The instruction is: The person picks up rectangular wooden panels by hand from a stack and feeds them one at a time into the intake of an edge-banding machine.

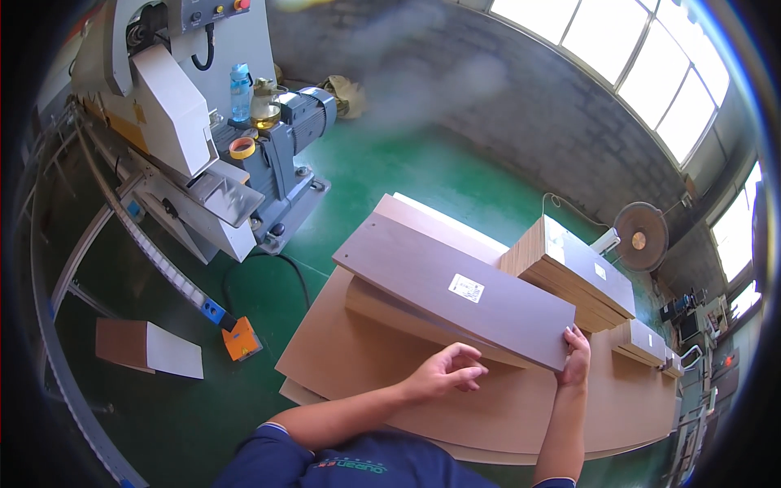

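Note:
A long grey-brown panel [407, 268] with a white label [466, 288] lies at a slant over a stack of boards. My right hand [576, 358] grips its near right corner, fingers on the top face and edge. Just short of the panel's near edge, my left hand [449, 372] hovers with its fingers curled loosely and apart, holding nothing that I can see. Under the panel a lighter board [390, 305] shows. Everything rests on large brown sheets [325, 358].
Taller stacks of panels [569, 264] stand to the right, with a fan [641, 236] behind them. At the far left is a machine [175, 106] with a motor [305, 114], a blue bottle [240, 91] and a curved roller rail [146, 236]. An orange block [242, 337] sits at the rail's end.

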Demonstrator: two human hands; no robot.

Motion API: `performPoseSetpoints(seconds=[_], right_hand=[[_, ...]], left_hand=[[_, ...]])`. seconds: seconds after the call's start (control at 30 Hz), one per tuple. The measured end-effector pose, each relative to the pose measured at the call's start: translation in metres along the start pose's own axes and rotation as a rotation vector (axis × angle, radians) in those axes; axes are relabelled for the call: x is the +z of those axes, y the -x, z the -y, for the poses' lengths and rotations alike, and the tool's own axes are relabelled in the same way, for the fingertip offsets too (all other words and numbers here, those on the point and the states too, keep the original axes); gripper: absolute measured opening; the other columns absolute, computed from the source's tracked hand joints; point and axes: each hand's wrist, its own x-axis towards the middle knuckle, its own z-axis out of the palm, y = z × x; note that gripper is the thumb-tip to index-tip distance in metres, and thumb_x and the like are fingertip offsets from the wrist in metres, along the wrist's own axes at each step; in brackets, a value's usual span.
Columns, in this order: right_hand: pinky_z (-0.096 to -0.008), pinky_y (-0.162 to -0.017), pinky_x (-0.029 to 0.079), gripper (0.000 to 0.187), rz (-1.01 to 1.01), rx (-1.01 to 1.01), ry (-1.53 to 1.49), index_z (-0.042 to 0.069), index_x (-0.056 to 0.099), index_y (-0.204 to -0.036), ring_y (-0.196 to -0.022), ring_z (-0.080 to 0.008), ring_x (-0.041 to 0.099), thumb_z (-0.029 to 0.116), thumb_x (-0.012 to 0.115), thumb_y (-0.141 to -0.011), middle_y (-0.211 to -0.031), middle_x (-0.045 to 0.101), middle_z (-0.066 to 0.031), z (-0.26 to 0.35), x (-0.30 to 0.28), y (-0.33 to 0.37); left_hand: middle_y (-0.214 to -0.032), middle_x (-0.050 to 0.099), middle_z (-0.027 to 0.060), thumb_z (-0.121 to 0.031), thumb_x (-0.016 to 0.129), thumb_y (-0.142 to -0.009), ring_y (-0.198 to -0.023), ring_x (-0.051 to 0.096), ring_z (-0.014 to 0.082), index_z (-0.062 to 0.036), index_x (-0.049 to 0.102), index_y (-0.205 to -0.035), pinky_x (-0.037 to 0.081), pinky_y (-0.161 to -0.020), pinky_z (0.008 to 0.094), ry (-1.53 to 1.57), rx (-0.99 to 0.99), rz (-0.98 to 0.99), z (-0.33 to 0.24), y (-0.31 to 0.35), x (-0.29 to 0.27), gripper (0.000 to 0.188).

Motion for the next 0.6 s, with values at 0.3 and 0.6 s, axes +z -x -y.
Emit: performPoseSetpoints(seconds=[0.3, 0.6], right_hand=[[-0.0355, -0.096, 0.052, 0.047, -0.464, -0.218, 0.817, -0.006, 0.060, -0.132, -0.111, -0.0225, 0.064, 0.018, 0.072, -0.093, -0.123, 0.068, -0.0148, 0.010, -0.098, -0.043], [-0.0384, -0.098, 0.052, 0.054, -0.309, -0.038, 0.946, -0.006, 0.064, -0.124, -0.115, -0.0275, 0.065, 0.028, 0.081, -0.085, -0.123, 0.068, -0.0202, -0.061, -0.083, -0.041]], left_hand=[[-0.100, 0.067, 0.0059, -0.016, 0.064, -0.100, -0.081, 0.064, 0.0119, -0.0068, 0.062, -0.108, 0.055, -0.072, 0.0276, -0.407, 0.387, -0.756, -0.085, 0.073, -0.099, 0.012], [-0.127, 0.063, 0.0157, -0.029, 0.068, -0.098, -0.107, 0.062, 0.0244, 0.0022, 0.057, -0.133, 0.052, -0.092, 0.0354, -1.181, 0.249, -0.817, -0.120, 0.035, -0.189, 0.048]])
